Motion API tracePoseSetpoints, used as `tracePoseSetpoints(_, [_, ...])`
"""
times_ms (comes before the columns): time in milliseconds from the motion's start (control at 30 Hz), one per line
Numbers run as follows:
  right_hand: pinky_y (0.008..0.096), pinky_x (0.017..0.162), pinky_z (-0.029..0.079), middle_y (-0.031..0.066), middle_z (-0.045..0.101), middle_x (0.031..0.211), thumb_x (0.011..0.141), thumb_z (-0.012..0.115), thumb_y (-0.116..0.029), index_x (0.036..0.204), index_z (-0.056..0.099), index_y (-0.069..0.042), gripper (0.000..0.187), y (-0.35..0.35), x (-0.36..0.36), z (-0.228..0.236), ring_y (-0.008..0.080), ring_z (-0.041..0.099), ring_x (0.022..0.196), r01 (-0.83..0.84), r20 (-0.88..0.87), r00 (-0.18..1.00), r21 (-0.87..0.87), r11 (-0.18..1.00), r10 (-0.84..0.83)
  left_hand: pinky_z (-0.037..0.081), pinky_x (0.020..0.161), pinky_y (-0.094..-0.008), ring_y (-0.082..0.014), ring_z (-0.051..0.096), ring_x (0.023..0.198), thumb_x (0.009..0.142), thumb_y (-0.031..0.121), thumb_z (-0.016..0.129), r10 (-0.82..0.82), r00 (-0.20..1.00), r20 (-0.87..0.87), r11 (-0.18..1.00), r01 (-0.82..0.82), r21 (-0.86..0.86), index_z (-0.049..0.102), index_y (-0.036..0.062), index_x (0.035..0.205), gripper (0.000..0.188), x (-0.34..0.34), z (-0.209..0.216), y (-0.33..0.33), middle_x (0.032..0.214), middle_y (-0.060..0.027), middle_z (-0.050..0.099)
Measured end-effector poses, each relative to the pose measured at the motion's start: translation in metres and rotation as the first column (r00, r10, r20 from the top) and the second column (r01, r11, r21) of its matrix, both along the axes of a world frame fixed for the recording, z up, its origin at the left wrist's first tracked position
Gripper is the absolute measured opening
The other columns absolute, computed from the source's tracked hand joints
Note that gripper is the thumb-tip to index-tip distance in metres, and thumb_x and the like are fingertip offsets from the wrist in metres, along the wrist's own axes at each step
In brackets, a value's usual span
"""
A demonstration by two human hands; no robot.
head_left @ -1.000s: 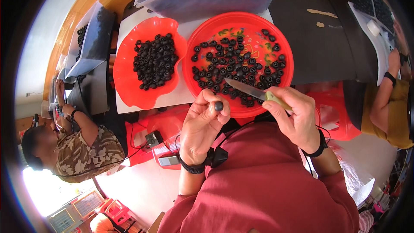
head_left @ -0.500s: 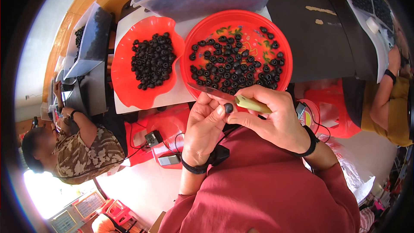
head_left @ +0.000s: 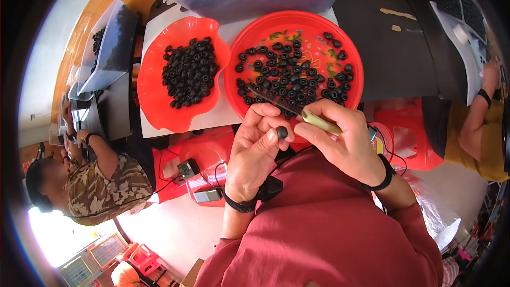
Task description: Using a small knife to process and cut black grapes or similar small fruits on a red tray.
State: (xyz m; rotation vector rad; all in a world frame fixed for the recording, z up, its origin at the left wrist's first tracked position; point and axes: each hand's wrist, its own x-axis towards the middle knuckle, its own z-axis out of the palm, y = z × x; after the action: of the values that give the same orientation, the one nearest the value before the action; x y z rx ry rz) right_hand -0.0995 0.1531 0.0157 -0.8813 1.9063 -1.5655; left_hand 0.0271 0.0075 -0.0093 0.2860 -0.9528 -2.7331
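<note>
My left hand (head_left: 248,154) pinches one small round black plastic piece (head_left: 281,132) between thumb and fingers, just below the near rim of the round red tray. In my right hand (head_left: 345,141) is a knife, gripped by its light green handle (head_left: 321,122). Its thin blade (head_left: 277,101) points up and left over the tray, apart from the held piece. Many similar black pieces, several showing a hole, lie scattered in the round red tray (head_left: 356,61) with its flowered bottom. Left of it, a scalloped red dish (head_left: 151,77) holds a heap of such pieces.
Behind the tray stands a clear plastic bin (head_left: 255,1) of black pieces; another bin (head_left: 114,48) is at the left. A dark table (head_left: 393,64) extends right. People sit at both sides, one in a camouflage shirt (head_left: 106,191). Cables and small devices (head_left: 207,195) hang below the table.
The knife has moved away from the black piece, its blade rising over the tray, with my right hand shifting slightly right. My left hand keeps its pinch, the fingers a little more spread.
</note>
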Motion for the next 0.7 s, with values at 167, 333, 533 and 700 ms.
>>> tracePoseSetpoints(167, [0.0288, 0.050, 0.044, 0.0069, 0.060, 0.069, 0.079, 0.081, -0.023, 0.091, 0.064, -0.001, 0.029, 0.012, 0.012, 0.007, 0.0173, 0.056, 0.053, -0.013, -0.313, 0.950, -0.050, 0.999, -0.003, 0.046, 0.079, -0.0283, -0.0172, 0.056, 0.089, 0.094, 0.009, 0.062, 0.086, 0.996, -0.005, 0.994, -0.085, 0.064, 0.055, 0.0041, 0.110, 0.019, -0.001, -0.005, 0.000, 0.094, -0.0058, 0.060])
tracePoseSetpoints(333, [0.0306, 0.050, 0.046, 0.0055, 0.061, 0.070, 0.077, 0.081, -0.025, 0.092, 0.064, -0.004, 0.030, 0.014, 0.014, 0.008, 0.0205, 0.059, 0.056, -0.011, -0.519, 0.855, -0.020, 1.000, -0.001, 0.046, 0.080, -0.0287, -0.0173, 0.054, 0.089, 0.092, 0.013, 0.065, 0.080, 0.995, -0.060, 0.993, -0.075, 0.087, 0.056, 0.0047, 0.108, 0.020, -0.002, -0.007, 0.001, 0.092, -0.0035, 0.057])
tracePoseSetpoints(533, [0.0309, 0.052, 0.047, 0.0043, 0.060, 0.070, 0.077, 0.081, -0.026, 0.091, 0.064, -0.005, 0.030, 0.014, 0.014, 0.005, 0.0207, 0.059, 0.057, 0.003, -0.580, 0.814, -0.024, 1.000, -0.016, 0.046, 0.080, -0.0286, -0.0167, 0.054, 0.087, 0.092, 0.013, 0.065, 0.046, 0.995, -0.090, 0.994, -0.037, 0.100, 0.055, 0.0046, 0.108, 0.020, 0.000, -0.009, -0.001, 0.094, -0.0039, 0.057])
tracePoseSetpoints(700, [0.0315, 0.051, 0.046, 0.0046, 0.060, 0.069, 0.077, 0.081, -0.024, 0.093, 0.065, -0.004, 0.030, 0.014, 0.010, 0.004, 0.0205, 0.059, 0.057, 0.046, -0.567, 0.822, -0.038, 0.998, -0.059, 0.046, 0.079, -0.0285, -0.0165, 0.055, 0.085, 0.092, 0.007, 0.064, 0.064, 0.998, -0.026, 0.973, -0.057, 0.224, 0.055, 0.0038, 0.107, 0.018, 0.002, -0.002, 0.002, 0.095, -0.0062, 0.058])
